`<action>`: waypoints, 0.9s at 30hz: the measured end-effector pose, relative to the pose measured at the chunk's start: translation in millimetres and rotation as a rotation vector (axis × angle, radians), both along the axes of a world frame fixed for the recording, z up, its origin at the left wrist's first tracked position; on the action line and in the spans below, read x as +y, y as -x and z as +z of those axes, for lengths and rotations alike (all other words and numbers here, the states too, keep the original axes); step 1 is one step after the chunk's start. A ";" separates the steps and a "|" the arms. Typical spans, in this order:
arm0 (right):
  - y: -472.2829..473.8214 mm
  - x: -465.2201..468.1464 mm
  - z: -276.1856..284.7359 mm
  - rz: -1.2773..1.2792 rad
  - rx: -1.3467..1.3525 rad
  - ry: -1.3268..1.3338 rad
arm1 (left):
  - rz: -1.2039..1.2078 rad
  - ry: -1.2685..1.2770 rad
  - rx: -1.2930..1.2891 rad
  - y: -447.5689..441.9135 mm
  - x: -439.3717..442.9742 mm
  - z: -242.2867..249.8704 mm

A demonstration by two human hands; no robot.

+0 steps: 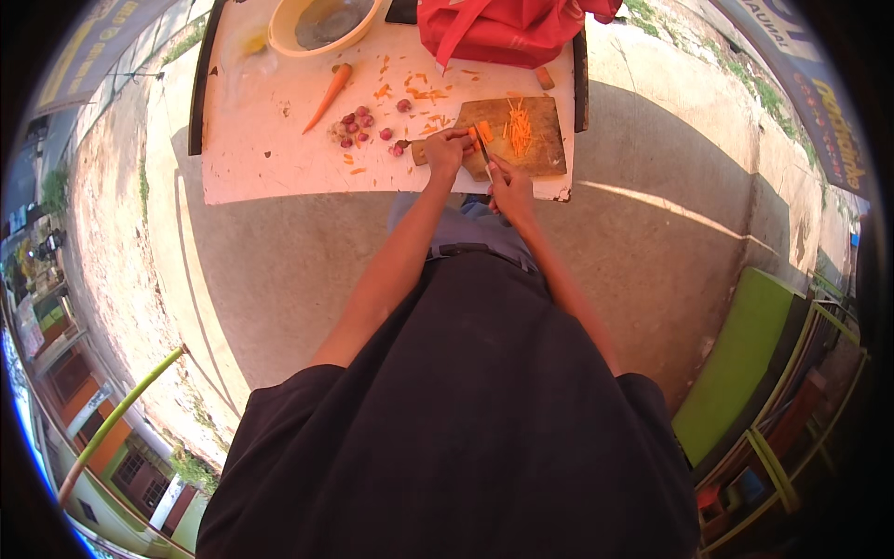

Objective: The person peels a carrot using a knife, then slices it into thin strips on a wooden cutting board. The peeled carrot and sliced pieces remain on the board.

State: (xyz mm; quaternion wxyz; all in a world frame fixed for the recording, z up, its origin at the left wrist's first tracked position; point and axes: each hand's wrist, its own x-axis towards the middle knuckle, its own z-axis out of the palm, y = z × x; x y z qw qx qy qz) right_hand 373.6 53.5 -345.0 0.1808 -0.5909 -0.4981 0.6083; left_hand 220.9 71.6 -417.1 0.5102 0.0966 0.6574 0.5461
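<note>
My right hand grips a kitchen knife by its handle. The blade lies against a cut piece of carrot on the wooden cutting board. From the left, my left hand steadies carrot pieces with its fingertips, close to the blade. A small heap of carrot matchsticks rests on the board, right of the knife. The board's short handle points left, next to a shallot.
On the white table lie a whole carrot, several shallots, orange peelings and a carrot chunk. A yellow basin and a red bag stand at the far side. Dark rails edge the table's sides.
</note>
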 end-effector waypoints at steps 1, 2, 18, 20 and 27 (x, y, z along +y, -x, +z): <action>-0.3 -0.4 -1.1 0.007 0.012 0.003 | 0.001 -0.004 0.005 -0.1 0.4 -0.6; -0.4 -0.8 -2.3 0.014 0.023 0.006 | 0.001 -0.005 0.008 -0.1 0.1 -1.2; 0.7 0.5 -32.5 0.023 -0.028 -0.179 | -0.061 -0.003 0.113 1.8 1.8 5.3; 0.7 2.8 -34.4 0.038 -0.013 -0.140 | -0.063 -0.001 0.108 3.4 1.0 4.1; 13.1 6.4 -68.9 0.066 -0.049 -0.642 | -0.056 -0.016 0.071 1.5 -1.5 7.6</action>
